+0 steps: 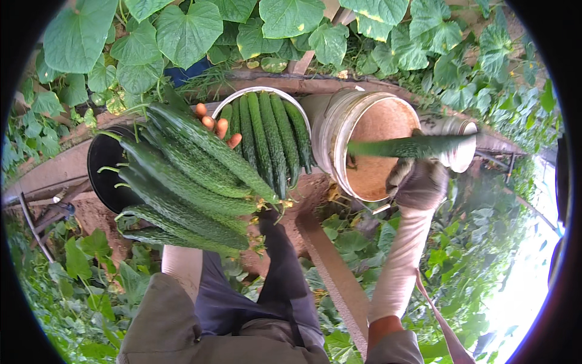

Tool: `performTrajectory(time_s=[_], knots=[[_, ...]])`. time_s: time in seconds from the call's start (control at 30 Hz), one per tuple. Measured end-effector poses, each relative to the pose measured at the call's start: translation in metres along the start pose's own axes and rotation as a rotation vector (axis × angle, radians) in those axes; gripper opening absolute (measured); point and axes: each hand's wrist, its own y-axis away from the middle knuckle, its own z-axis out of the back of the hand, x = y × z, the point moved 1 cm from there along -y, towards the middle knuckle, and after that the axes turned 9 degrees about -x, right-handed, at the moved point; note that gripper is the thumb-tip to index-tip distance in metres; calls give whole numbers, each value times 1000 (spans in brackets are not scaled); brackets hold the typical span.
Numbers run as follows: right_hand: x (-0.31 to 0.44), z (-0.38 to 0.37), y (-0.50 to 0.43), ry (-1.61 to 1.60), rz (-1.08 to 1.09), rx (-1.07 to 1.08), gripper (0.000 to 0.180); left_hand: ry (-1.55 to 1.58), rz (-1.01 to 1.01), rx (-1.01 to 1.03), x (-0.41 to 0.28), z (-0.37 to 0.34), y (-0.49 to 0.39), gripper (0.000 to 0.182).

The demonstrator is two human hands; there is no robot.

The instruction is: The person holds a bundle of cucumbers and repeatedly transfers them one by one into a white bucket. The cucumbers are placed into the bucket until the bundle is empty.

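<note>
A large bundle of long, bumpy green cucumbers (195, 182) lies across my left forearm, their stems to the left and withered yellow blossoms at the other ends. My left hand (221, 128) is mostly hidden beneath the bundle; only its fingertips curl out at the top. In my gloved right hand (420, 184) is a single cucumber (404, 147), blurred and held level over the mouth of a large whitish bucket (338, 136). That bucket has a brown-stained inside. Beside the bundle, a white-rimmed bucket (291, 94) is packed with several cucumbers (268, 132) standing on end.
A black bucket (102, 170) stands at the left, partly behind the bundle. Farther right is a smaller whitish container (464, 152). Leafy vines (188, 34) line the far side and grow around my legs. A brown beam (334, 273) runs past my right leg.
</note>
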Motion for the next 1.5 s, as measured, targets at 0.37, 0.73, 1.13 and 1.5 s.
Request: performTrajectory(time_s=[0.37, 0.73, 1.13, 1.5], knots=[[-117, -70, 18, 700, 26, -410, 56, 30, 99, -193, 0, -14, 0, 53], [-207, -48, -63, 1683, 380, -443, 41, 57, -5, -112, -8, 23, 20, 55], [-215, -14, -36, 1824, 317, -238, 48, -14, -175, -17, -6, 1, 7, 78], [-167, -224, 21, 1331, 465, 270, 20, 118, -344, -193, -10, -16, 25, 100]])
